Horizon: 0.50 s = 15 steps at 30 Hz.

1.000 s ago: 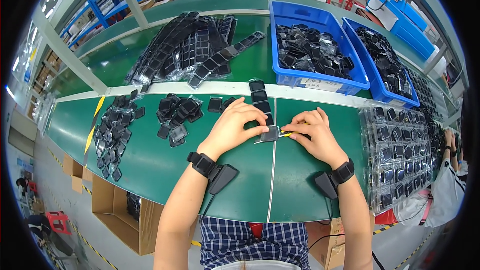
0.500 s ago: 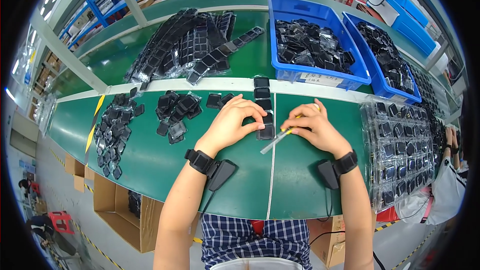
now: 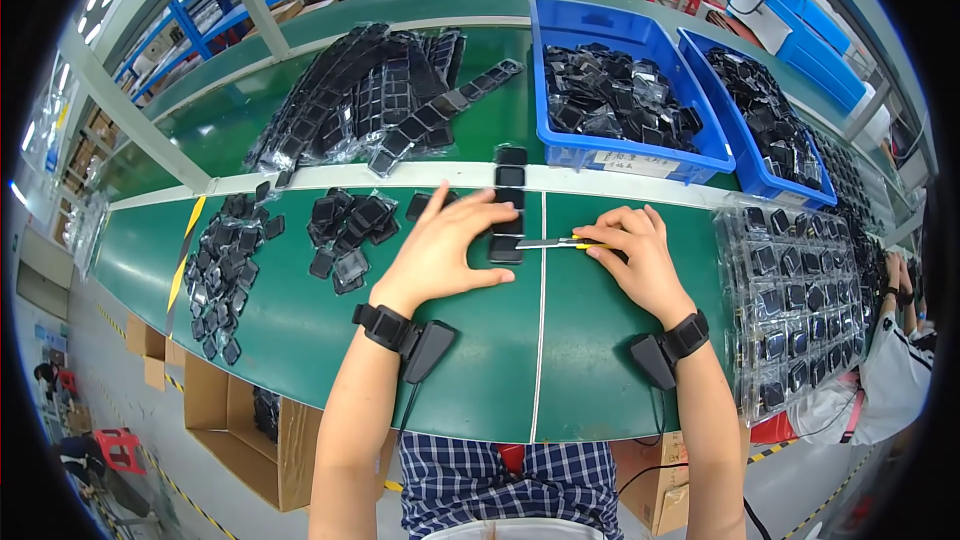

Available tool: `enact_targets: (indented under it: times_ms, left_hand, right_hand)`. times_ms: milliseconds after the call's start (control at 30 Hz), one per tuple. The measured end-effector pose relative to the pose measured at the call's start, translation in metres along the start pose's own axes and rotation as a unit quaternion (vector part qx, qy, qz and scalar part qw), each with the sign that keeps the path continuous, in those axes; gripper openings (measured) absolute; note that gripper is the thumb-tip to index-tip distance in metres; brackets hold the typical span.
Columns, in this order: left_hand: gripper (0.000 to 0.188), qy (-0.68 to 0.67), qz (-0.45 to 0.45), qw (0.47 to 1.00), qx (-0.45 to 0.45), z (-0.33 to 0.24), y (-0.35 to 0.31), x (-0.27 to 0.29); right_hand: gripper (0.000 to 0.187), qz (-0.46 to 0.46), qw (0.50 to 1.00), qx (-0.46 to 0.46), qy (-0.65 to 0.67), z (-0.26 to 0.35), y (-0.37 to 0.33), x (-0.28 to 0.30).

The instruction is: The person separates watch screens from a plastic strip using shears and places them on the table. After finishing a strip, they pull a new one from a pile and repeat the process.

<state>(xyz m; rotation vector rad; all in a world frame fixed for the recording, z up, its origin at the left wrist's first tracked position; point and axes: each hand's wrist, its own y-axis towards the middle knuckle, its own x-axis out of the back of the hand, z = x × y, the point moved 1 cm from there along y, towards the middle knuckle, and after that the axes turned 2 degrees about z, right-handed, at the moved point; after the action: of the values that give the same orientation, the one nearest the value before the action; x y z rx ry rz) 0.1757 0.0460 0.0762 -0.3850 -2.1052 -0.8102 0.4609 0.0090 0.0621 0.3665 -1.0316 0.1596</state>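
A strip of black square pieces in clear film [image 3: 510, 176] lies lengthwise on the green table, its far end across the white ledge. My left hand [image 3: 432, 258] is beside it on the left, thumb stretched away from the spread fingers, some fingertips over the strip. Whether they press on it I cannot tell. In my right hand [image 3: 638, 258] is a yellow-handled utility knife [image 3: 550, 243], its long blade pointing left and lying across the strip near its close end. A dark piece [image 3: 417, 206] shows just behind my left hand.
Loose black pieces form two piles [image 3: 350, 230] on the left. More strips [image 3: 350, 100] are heaped beyond the ledge. Two blue bins [image 3: 632, 152] hold many pieces. Clear trays [image 3: 795, 305] stand at right, near another person's hands [image 3: 900, 275]. An open cardboard box [image 3: 225, 430] is below.
My left thumb and fingers have spread apart from their pinch at the strip. The knife has swung from slanting toward me to lying crosswise, its blade now at the strip.
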Motion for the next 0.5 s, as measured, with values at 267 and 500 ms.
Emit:
enact_targets:
  times_ms: [267, 500]
  left_hand:
    - [0.05, -0.082, 0.124, 0.989, -0.015, -0.009, 0.001, -0.006]
    - [0.021, -0.096, 0.068, 0.991, 0.063, -0.002, 0.009, -0.02]
  right_hand:
    - [0.026, 0.033, 0.998, 0.058, 0.016, 0.012, -0.001, 0.002]
    - [0.021, 0.05, 0.996, 0.062, 0.027, 0.019, 0.0, 0.0]
